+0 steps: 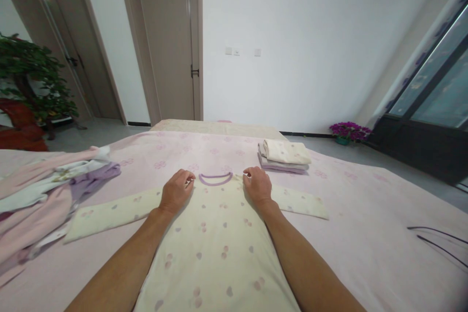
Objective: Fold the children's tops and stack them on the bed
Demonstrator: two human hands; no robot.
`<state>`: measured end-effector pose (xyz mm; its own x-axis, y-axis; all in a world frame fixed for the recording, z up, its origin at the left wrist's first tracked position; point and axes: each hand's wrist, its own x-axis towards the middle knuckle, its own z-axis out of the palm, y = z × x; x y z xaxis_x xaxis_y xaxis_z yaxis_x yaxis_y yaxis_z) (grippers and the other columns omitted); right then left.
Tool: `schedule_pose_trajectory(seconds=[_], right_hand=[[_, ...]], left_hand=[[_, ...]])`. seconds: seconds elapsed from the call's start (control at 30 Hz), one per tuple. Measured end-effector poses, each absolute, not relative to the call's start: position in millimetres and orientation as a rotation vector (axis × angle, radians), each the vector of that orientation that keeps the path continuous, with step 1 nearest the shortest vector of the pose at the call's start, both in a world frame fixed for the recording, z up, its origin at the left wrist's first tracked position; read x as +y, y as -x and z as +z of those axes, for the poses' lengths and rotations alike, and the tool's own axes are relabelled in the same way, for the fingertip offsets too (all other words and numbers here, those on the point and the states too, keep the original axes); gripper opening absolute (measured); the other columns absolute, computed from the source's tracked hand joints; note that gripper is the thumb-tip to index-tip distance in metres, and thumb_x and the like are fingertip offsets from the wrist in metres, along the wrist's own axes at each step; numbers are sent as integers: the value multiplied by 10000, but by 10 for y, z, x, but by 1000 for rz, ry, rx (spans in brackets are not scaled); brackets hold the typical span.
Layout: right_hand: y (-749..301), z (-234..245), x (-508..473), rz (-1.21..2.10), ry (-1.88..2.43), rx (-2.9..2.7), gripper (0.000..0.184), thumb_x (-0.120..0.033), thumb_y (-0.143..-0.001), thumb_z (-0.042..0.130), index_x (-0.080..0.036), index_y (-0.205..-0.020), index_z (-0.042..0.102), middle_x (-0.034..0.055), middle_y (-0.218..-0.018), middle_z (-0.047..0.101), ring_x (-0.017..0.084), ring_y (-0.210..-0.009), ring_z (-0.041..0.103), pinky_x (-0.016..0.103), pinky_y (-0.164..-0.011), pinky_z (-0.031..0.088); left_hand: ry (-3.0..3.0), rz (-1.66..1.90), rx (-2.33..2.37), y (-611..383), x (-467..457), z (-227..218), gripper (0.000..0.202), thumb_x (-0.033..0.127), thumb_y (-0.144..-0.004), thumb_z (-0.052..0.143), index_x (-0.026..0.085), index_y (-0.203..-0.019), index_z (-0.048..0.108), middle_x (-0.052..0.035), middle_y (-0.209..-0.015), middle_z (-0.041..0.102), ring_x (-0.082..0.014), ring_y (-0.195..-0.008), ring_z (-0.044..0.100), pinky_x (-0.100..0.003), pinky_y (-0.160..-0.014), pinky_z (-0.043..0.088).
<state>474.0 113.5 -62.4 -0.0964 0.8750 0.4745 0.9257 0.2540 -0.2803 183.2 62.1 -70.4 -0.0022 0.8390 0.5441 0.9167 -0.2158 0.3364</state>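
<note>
A pale yellow long-sleeved top (215,239) with small purple prints and a purple collar lies flat on the pink bedspread (365,214), sleeves spread to both sides. My left hand (176,189) rests on its left shoulder beside the collar, fingers curled and pinching the cloth. My right hand (258,184) sits on the right shoulder, fingers likewise bent onto the fabric edge.
A loose heap of pink, white and purple clothes (44,190) lies at the left. A folded stack of garments (284,155) sits beyond my right hand. Black cables (438,241) cross the bed at right. Doors, a potted plant (32,83) and purple flowers (349,131) stand beyond.
</note>
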Motion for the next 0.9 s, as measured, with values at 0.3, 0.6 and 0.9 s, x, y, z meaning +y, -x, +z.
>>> schedule_pose_trajectory(seconds=[0.3, 0.6, 0.9], right_hand=[[-4704, -598, 1092, -77, 1539, -2336, 268, -234, -933, 506, -280, -1085, 723, 60, -1068, 674, 221, -994, 542, 309, -840, 361], [-4780, -640, 1137, -30, 1564, -2318, 332, -238, -958, 476, -293, -1217, 677, 60, -1170, 652, 223, -1061, 528, 302, -855, 370], [-4988, -698, 1264, -20, 1727, -2154, 261, -345, -934, 564, -243, -1125, 707, 67, -1150, 667, 227, -1069, 548, 301, -875, 364]], left_hand=[[2436, -734, -1858, -1845, 649, -723, 233, 231, -924, 497, 221, -1096, 654, -61, -1141, 658, -218, -1067, 575, -331, -949, 428], [2368, -510, -1920, -1809, 637, -742, 372, 303, -970, 446, 208, -1304, 580, -101, -1322, 606, -255, -1234, 537, -385, -1040, 387], [2343, -288, -2039, -1757, 669, -812, 482, 392, -1012, 350, 236, -1453, 461, -122, -1534, 433, -302, -1431, 357, -465, -1141, 282]])
